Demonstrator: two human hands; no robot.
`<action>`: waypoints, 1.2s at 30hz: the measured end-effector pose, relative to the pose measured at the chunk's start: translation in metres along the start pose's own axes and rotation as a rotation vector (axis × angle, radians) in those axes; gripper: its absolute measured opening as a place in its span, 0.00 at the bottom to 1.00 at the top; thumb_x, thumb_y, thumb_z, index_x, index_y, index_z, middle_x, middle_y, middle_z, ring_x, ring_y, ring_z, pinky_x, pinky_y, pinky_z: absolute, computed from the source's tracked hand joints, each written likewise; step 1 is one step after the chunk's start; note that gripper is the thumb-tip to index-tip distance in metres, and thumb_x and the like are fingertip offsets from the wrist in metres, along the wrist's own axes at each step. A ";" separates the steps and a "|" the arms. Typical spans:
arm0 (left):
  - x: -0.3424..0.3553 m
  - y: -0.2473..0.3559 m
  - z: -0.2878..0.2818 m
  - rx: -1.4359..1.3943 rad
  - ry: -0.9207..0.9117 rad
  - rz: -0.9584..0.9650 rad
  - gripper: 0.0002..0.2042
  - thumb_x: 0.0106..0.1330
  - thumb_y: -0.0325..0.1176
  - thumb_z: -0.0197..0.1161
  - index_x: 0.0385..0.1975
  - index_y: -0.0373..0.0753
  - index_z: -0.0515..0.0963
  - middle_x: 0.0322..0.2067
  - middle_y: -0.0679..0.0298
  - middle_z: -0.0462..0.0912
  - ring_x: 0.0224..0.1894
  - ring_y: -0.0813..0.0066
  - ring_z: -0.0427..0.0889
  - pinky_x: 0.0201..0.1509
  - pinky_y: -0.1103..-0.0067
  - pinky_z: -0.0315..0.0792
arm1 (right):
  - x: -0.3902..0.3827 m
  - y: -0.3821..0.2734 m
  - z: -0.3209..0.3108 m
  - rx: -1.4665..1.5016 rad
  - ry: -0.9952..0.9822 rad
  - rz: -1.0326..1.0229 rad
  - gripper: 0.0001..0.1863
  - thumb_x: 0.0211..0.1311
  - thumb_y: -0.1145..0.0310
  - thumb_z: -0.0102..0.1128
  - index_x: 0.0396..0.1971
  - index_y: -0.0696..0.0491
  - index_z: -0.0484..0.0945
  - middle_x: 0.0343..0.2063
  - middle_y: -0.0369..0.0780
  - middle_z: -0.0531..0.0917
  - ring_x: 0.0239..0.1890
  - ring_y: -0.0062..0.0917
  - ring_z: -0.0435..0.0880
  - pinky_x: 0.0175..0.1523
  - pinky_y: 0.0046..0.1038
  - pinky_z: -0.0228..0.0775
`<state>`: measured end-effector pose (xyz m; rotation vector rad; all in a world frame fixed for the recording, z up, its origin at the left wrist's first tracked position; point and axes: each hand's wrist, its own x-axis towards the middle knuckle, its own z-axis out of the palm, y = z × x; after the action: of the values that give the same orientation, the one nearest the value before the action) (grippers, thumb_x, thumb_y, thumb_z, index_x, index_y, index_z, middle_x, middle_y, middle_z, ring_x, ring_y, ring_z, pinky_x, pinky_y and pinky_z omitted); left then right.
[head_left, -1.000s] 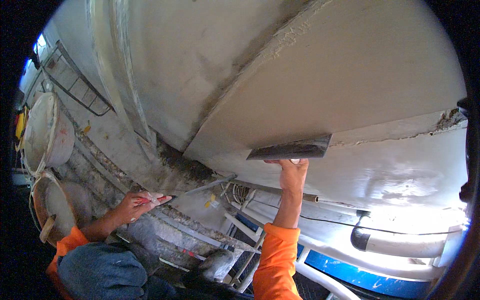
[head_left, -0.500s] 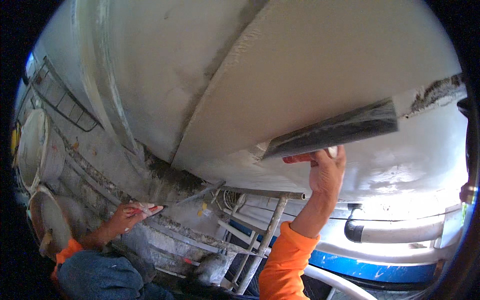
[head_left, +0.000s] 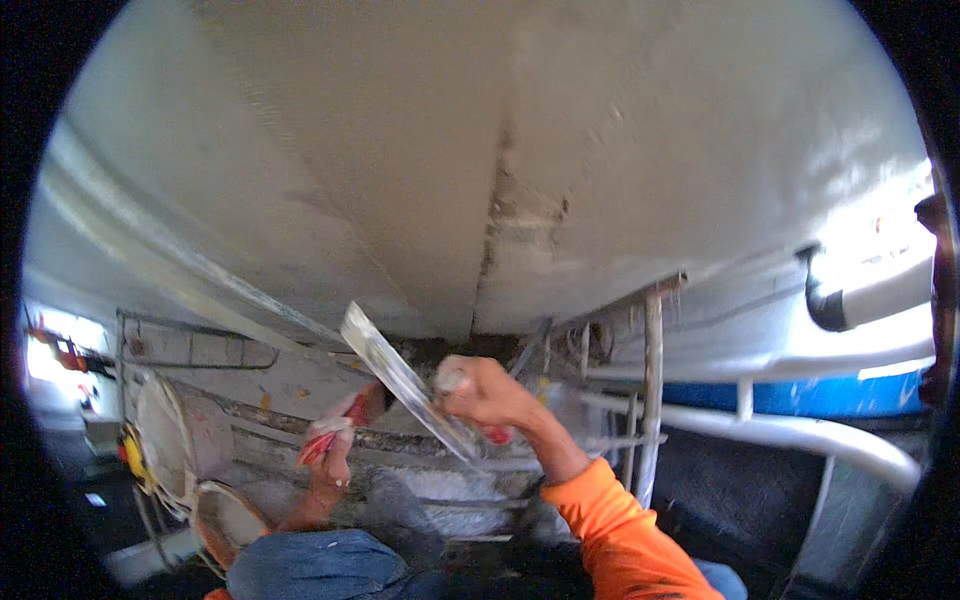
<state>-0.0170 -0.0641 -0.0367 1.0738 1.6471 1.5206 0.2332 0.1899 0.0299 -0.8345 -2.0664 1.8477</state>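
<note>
Swinging down and leftward off the pale wall [head_left: 400,130], the wide trowel [head_left: 395,370] is now slanting just left of the right fingers [head_left: 485,390], which are curling around its handle. Left fingers [head_left: 335,440] are gripping a red-handled tool [head_left: 356,408], its dark end nearing the trowel. Two buckets [head_left: 203,430] are standing leftward; white rails [head_left: 800,425] are crossing the right side.
</note>
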 end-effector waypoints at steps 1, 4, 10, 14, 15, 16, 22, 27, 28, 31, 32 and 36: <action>-0.006 0.000 -0.005 0.019 0.048 0.042 0.21 0.76 0.32 0.58 0.64 0.26 0.75 0.62 0.50 0.81 0.62 0.61 0.81 0.72 0.66 0.71 | 0.006 0.014 0.021 0.045 0.007 0.128 0.09 0.56 0.68 0.71 0.34 0.53 0.81 0.26 0.35 0.82 0.32 0.18 0.80 0.41 0.26 0.74; -0.011 0.006 -0.019 0.088 0.031 0.014 0.22 0.77 0.33 0.58 0.64 0.26 0.74 0.63 0.50 0.79 0.63 0.61 0.80 0.72 0.65 0.70 | 0.032 0.038 0.066 0.557 0.016 0.413 0.09 0.59 0.65 0.69 0.31 0.55 0.81 0.23 0.36 0.82 0.23 0.21 0.80 0.29 0.28 0.71; 0.005 -0.001 -0.027 0.219 0.107 0.029 0.22 0.78 0.34 0.58 0.65 0.25 0.72 0.65 0.50 0.77 0.66 0.60 0.77 0.72 0.62 0.70 | 0.037 0.051 0.102 0.789 -0.203 0.444 0.11 0.57 0.62 0.69 0.29 0.55 0.81 0.21 0.37 0.81 0.19 0.22 0.77 0.23 0.30 0.68; 0.056 0.014 -0.047 0.373 0.260 0.107 0.23 0.78 0.35 0.59 0.65 0.25 0.71 0.66 0.50 0.76 0.67 0.60 0.76 0.72 0.60 0.70 | 0.008 0.069 0.103 0.554 -0.374 0.335 0.08 0.57 0.65 0.67 0.25 0.54 0.82 0.20 0.35 0.79 0.21 0.21 0.76 0.25 0.29 0.67; 0.065 0.020 -0.047 0.254 0.299 0.057 0.23 0.78 0.35 0.59 0.65 0.25 0.70 0.66 0.50 0.75 0.68 0.60 0.76 0.72 0.60 0.70 | 0.003 0.071 0.104 0.507 -0.373 0.231 0.08 0.57 0.65 0.67 0.25 0.54 0.81 0.20 0.35 0.79 0.21 0.21 0.76 0.25 0.29 0.67; 0.070 0.025 -0.043 0.217 0.329 0.060 0.23 0.79 0.35 0.59 0.65 0.25 0.70 0.66 0.49 0.75 0.68 0.60 0.75 0.73 0.60 0.70 | 0.001 0.072 0.103 0.449 -0.386 0.153 0.09 0.57 0.65 0.67 0.24 0.54 0.81 0.20 0.35 0.79 0.21 0.21 0.76 0.25 0.29 0.67; 0.059 0.035 0.012 0.114 0.268 0.119 0.16 0.76 0.33 0.62 0.58 0.34 0.75 0.60 0.51 0.79 0.62 0.62 0.80 0.68 0.59 0.76 | 0.009 0.060 0.095 0.666 -0.189 0.361 0.09 0.53 0.65 0.70 0.27 0.54 0.82 0.20 0.36 0.82 0.24 0.24 0.81 0.31 0.34 0.73; 0.084 0.058 -0.006 -0.182 0.483 -0.067 0.14 0.76 0.36 0.63 0.56 0.37 0.76 0.53 0.52 0.84 0.53 0.60 0.86 0.58 0.58 0.81 | 0.004 0.059 0.075 0.192 -0.279 0.095 0.15 0.52 0.63 0.71 0.32 0.58 0.80 0.22 0.43 0.84 0.26 0.36 0.85 0.35 0.40 0.76; 0.083 0.062 -0.009 -0.209 0.501 -0.205 0.14 0.76 0.36 0.63 0.56 0.37 0.76 0.53 0.52 0.85 0.52 0.60 0.86 0.57 0.57 0.82 | 0.006 0.059 0.072 0.157 -0.168 -0.006 0.16 0.51 0.62 0.71 0.33 0.58 0.79 0.23 0.46 0.84 0.27 0.40 0.85 0.36 0.42 0.76; 0.062 0.063 -0.007 -0.338 0.398 -0.468 0.15 0.75 0.35 0.62 0.56 0.37 0.76 0.52 0.53 0.85 0.51 0.55 0.88 0.54 0.52 0.84 | 0.020 0.050 0.069 -0.046 0.103 -0.185 0.19 0.51 0.62 0.71 0.37 0.58 0.78 0.28 0.54 0.84 0.34 0.57 0.85 0.39 0.46 0.77; 0.048 0.058 -0.001 -0.420 0.308 -0.545 0.15 0.75 0.34 0.62 0.56 0.36 0.76 0.51 0.53 0.86 0.49 0.54 0.88 0.53 0.51 0.84 | 0.024 0.042 0.070 -0.054 0.132 -0.184 0.18 0.52 0.62 0.72 0.37 0.57 0.78 0.29 0.54 0.84 0.34 0.57 0.85 0.40 0.46 0.77; 0.002 0.030 0.016 -0.392 0.123 -0.713 0.17 0.74 0.30 0.60 0.60 0.36 0.73 0.50 0.54 0.86 0.47 0.52 0.89 0.51 0.49 0.86 | 0.030 -0.003 0.071 0.023 0.208 -0.238 0.17 0.52 0.63 0.72 0.37 0.55 0.79 0.30 0.52 0.83 0.34 0.54 0.86 0.41 0.46 0.78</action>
<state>0.0007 -0.0553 -0.0093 0.1470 1.4895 1.3407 0.1704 0.1475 0.0150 -0.7064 -1.9195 1.5856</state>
